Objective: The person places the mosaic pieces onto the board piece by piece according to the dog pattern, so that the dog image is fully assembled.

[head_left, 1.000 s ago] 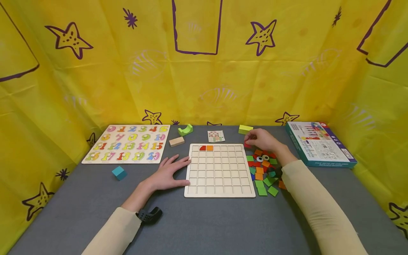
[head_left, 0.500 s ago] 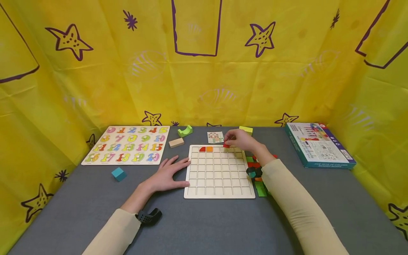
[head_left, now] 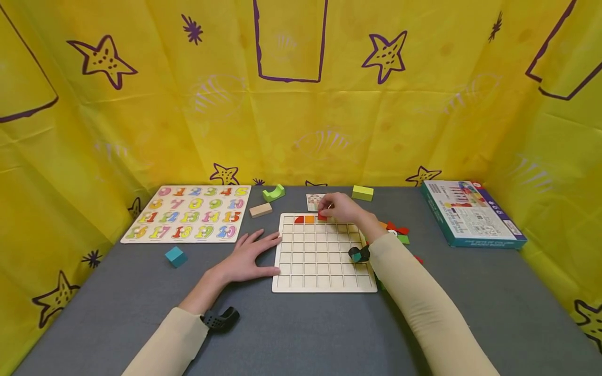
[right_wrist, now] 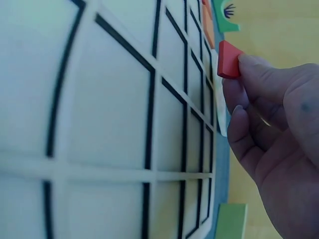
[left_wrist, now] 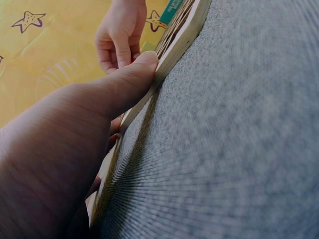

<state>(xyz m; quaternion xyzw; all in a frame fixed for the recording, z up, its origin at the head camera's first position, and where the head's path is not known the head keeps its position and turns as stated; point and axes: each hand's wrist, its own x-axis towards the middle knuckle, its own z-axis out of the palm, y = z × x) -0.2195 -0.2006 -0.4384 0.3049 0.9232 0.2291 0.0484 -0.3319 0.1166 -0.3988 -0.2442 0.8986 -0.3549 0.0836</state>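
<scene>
Right hand [head_left: 342,207] pinching a red tile [head_left: 322,215] at the fingertips, just over the top row of the wooden grid board [head_left: 323,271], beside the orange tile [head_left: 309,219] and red quarter-circle tile [head_left: 298,219] already seated there. Left hand [head_left: 248,256] flat and relaxed on the grey table [head_left: 301,334], thumb against the board's left edge. Loose coloured tiles [head_left: 397,232] right of the board.

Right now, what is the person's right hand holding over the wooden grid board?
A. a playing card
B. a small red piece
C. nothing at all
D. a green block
B: the right hand pinches a small red piece at its fingers, above the top row of the grid board, next to the red and orange pieces already set there.
</scene>
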